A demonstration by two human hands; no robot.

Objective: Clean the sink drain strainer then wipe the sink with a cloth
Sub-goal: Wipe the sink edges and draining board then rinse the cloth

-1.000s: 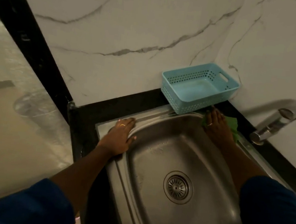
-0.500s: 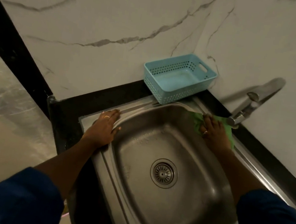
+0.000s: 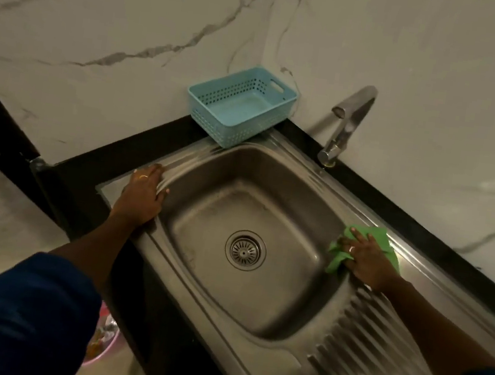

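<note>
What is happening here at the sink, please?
A person is wiping a steel sink. The right hand presses a green cloth on the sink's right rim, next to the ribbed drainboard. The left hand rests on the left rim. The strainer sits in the drain.

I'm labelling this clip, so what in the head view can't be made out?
Head view:
green cloth: middle hidden under the right hand.
drain strainer: too dim and small to judge clean or dirty.
pink tub on the floor: partly hidden by the left sleeve; contents blurred.
ribbed drainboard: cut off by the bottom edge.
</note>
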